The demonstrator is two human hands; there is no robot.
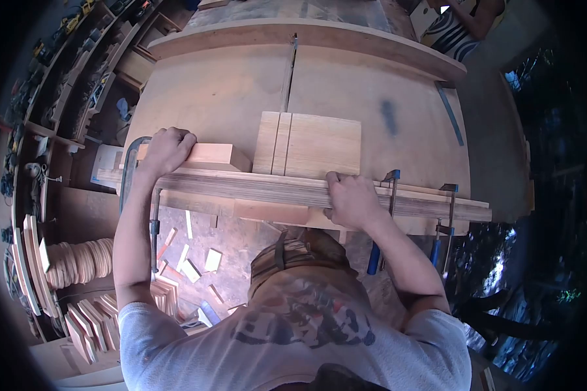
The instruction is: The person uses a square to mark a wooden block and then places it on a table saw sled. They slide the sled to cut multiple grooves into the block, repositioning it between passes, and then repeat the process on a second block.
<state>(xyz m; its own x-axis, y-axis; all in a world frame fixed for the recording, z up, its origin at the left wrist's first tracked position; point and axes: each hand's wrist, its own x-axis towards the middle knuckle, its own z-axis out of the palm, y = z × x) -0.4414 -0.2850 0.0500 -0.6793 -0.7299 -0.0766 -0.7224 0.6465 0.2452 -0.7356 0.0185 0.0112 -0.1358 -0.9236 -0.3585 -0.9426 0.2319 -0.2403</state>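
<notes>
Left hand (167,150), at 9 o'clock, fingers curled over end of wooden block (212,156), gripping it. Right hand (351,199) at centre, palm down, fingers clamped over long rail (267,188). Plywood panel (314,144) at 12 o'clock of right hand, flat on bench top (228,91), near edge against rail. Blue clamps (388,195) at 3 o'clock. Offcuts (195,260) on floor, 7 o'clock.

A woodworking workshop is shown: a plywood counter (228,91), clamps (379,221), offcuts on the floor (202,257), stacked wooden pieces (78,260).
</notes>
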